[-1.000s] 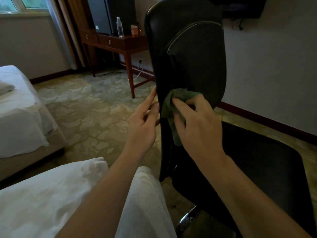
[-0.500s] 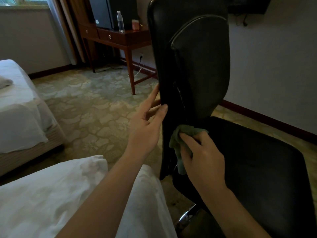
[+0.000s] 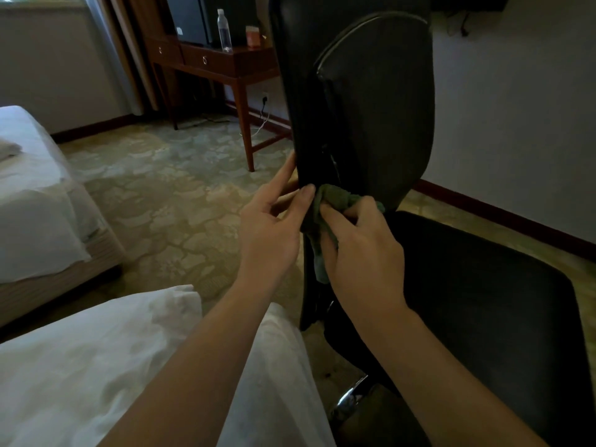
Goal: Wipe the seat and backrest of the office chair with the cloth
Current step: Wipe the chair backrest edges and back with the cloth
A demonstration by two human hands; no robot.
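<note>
Far left: a wooden desk (image 3: 225, 64) with two drawers stands against the wall, carrying a clear water bottle (image 3: 224, 30), a small orange container (image 3: 253, 36) just right of it, and a black box-shaped unit (image 3: 190, 19). Curtains (image 3: 106, 43) hang left of the desk. Below it, a white cable (image 3: 259, 125) runs from a wall socket (image 3: 265, 99). Left: a white bed (image 3: 35, 201). Near: white bedding (image 3: 96, 366). Floor: patterned carpet (image 3: 180, 201); a dark baseboard (image 3: 503, 217) lines the right wall.
</note>
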